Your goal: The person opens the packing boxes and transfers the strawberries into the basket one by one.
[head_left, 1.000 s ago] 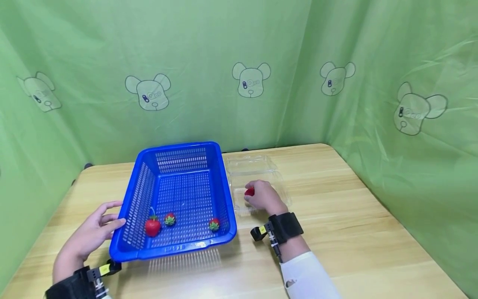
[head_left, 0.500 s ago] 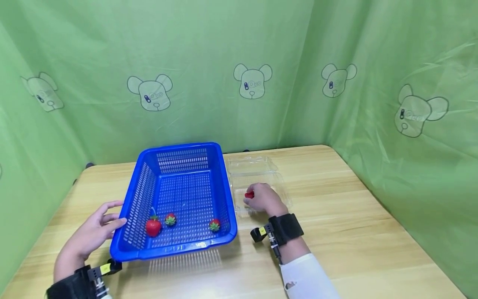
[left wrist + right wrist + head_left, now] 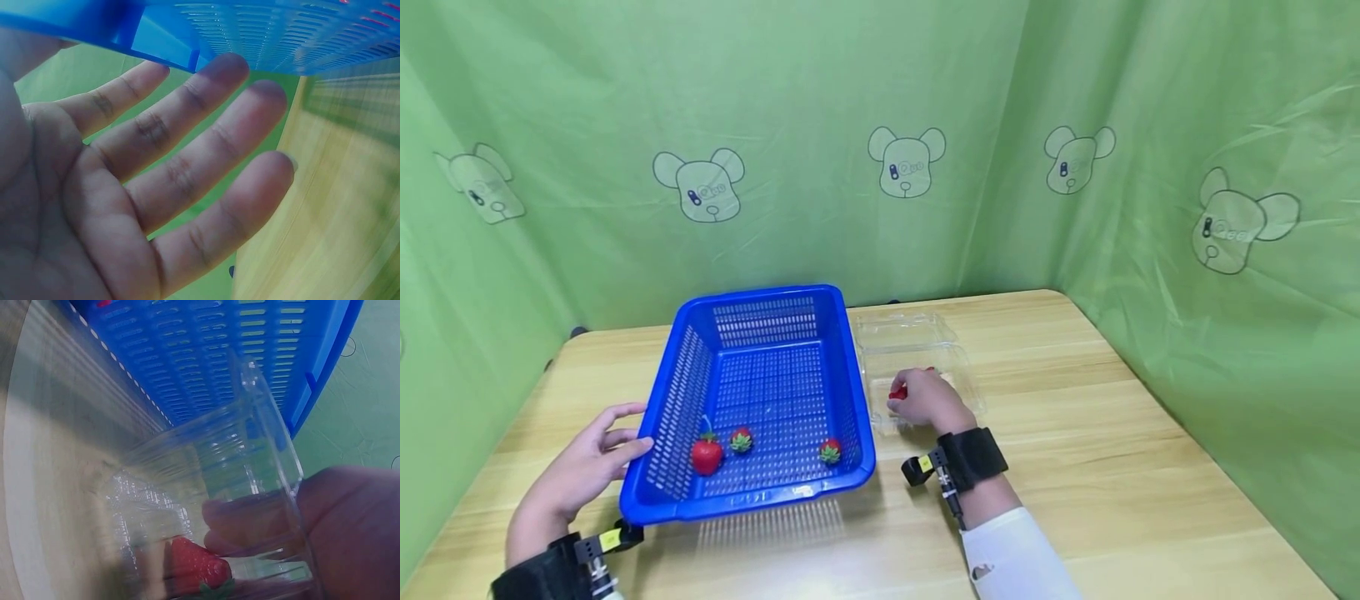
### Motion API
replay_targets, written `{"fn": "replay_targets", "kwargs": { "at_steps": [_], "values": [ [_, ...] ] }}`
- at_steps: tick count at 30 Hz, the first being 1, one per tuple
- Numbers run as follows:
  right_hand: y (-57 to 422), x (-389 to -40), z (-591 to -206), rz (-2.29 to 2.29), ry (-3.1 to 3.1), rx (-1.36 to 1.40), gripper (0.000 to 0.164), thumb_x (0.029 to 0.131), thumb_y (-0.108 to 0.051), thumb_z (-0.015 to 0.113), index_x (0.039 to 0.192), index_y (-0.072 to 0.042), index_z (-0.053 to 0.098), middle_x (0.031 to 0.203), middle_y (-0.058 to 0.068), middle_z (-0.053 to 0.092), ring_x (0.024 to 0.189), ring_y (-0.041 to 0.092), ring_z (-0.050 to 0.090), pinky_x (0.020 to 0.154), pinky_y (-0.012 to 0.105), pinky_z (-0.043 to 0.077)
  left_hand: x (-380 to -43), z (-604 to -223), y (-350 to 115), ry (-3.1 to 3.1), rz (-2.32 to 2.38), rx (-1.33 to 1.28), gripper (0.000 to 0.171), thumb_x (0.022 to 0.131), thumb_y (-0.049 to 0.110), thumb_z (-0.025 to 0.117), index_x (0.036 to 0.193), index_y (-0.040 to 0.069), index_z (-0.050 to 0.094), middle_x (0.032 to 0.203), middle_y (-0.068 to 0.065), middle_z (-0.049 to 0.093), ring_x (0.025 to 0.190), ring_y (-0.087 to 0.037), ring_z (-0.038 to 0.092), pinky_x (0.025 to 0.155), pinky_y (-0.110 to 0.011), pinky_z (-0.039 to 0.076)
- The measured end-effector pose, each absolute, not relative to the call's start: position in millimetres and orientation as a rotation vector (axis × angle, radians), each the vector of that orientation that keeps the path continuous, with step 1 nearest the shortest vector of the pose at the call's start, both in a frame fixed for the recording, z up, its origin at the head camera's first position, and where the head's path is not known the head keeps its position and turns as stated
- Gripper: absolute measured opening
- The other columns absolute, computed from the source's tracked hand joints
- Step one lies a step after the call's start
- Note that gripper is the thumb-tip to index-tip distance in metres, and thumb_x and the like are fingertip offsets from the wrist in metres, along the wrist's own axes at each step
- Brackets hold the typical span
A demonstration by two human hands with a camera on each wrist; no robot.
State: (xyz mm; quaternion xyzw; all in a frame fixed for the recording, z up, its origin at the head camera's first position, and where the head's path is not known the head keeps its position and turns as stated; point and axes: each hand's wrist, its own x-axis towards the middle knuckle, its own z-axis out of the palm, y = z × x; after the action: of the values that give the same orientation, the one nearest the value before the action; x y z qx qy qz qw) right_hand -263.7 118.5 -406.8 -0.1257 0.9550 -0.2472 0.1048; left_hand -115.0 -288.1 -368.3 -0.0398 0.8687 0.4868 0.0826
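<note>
My left hand (image 3: 583, 467) is at the left side of a blue plastic basket (image 3: 748, 502), thumb at the rim. In the left wrist view its fingers (image 3: 181, 172) lie nearly straight beneath the rim. Inside the basket are a larger red strawberry (image 3: 706, 456) with a stem and two smaller strawberries, one (image 3: 741, 440) beside it and one (image 3: 831, 451) near the right front corner. My right hand (image 3: 928, 398) reaches into a clear plastic clamshell box (image 3: 955, 362) and pinches a red strawberry (image 3: 197, 569), seen through the box wall in the right wrist view.
The basket stands just left of the clear box on a wooden table (image 3: 1097, 467). A green curtain (image 3: 805, 217) printed with bear heads encloses the back and sides. The box's lid (image 3: 898, 331) lies opened toward the back.
My right hand has shifted slightly with the strawberry toward the front of the box. A second bit of red now shows behind the hand. My left hand and the basket stay in place.
</note>
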Motion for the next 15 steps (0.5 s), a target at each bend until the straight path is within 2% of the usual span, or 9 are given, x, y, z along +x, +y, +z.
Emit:
{"fn": "replay_targets", "kwargs": {
  "at_steps": [5,11,15],
  "values": [
    [118.7,-263.6,-407.1,-0.774,2.814,-0.357,0.008,0.087,-0.021,0.067,0.087,-0.013,0.065,0.075,0.003,0.063,0.065,0.019,0.056,0.055,0.030,0.046,-115.6,-367.7,-287.9,2.593,1.449,-0.115,0.057,0.102,0.027,0.045,0.145,0.000,0.019,0.129,-0.037,0.048,0.107,-0.038,0.058,0.085,-0.051,0.053],
    [117.7,-263.4,-407.5,-0.743,2.789,-0.372,0.010,0.088,-0.023,0.067,0.090,-0.013,0.068,0.083,0.002,0.066,0.067,0.018,0.057,0.058,0.031,0.047,-116.3,-368.8,-288.8,2.583,1.455,-0.123,0.058,0.102,0.027,0.046,0.145,0.000,0.018,0.129,-0.037,0.048,0.108,-0.038,0.057,0.085,-0.052,0.053],
    [116.8,-261.3,-406.7,-0.788,2.788,-0.346,0.010,0.087,-0.022,0.067,0.084,-0.012,0.068,0.079,0.003,0.065,0.063,0.018,0.057,0.055,0.030,0.047,-115.5,-370.0,-290.6,2.575,1.442,-0.136,0.059,0.102,0.028,0.045,0.145,0.000,0.017,0.130,-0.038,0.046,0.109,-0.040,0.056,0.086,-0.053,0.052]
  ]
}}
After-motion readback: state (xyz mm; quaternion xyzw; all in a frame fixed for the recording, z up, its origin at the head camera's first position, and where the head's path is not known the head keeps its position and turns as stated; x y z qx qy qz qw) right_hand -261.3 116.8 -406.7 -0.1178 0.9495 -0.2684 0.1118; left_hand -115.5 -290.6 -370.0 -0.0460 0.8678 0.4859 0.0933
